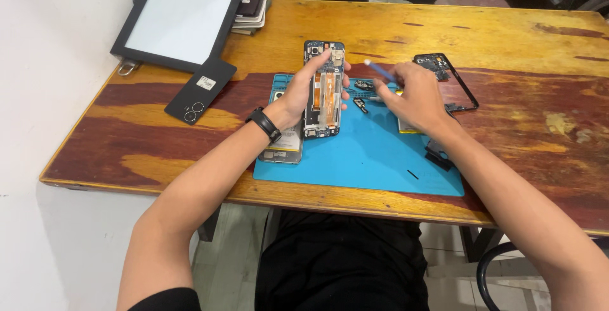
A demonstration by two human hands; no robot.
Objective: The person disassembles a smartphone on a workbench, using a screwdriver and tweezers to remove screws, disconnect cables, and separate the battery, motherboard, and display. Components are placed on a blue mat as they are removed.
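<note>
Opened phone [323,89], back off & guts showing, sits upright-ish along the top edge of the blue work mat [368,159], near mid-table; that's the piece in hand right now.

Far left first: big screen panel [184,10] w/ dark frame leans out of the way by the wall, a stack of flat things tucked behind its top corner; black back cover [201,89] w/ camera rings lies flat on the wooden table [507,38] just below it, well apart from the mat, prob. parked so it won't get scratched.

Left hand [298,92], black band on the wrist [264,124], wraps the phone's left edge; thumb across the top, fingers curled behind; a steadying clamp, it seems, so the body can't slide; below the wrist a flat clear-ish part [282,149] rests on the mat's left edge.

Center: small dark bits [361,86] lie on the mat just beside the phone, kept on the mat presumably so they don't roll off.

Right hand [412,98] pinches a thin blue tool [379,70], tip angled up-left toward the phone, not touching it as far as I can tell; a yellowish flat piece under the palm is mostly hidden.

Further right: black frame [453,79] w/ board bits at its top lies half off the mat; a dark part [438,155] sits at the mat's right edge beneath the forearm.
</note>
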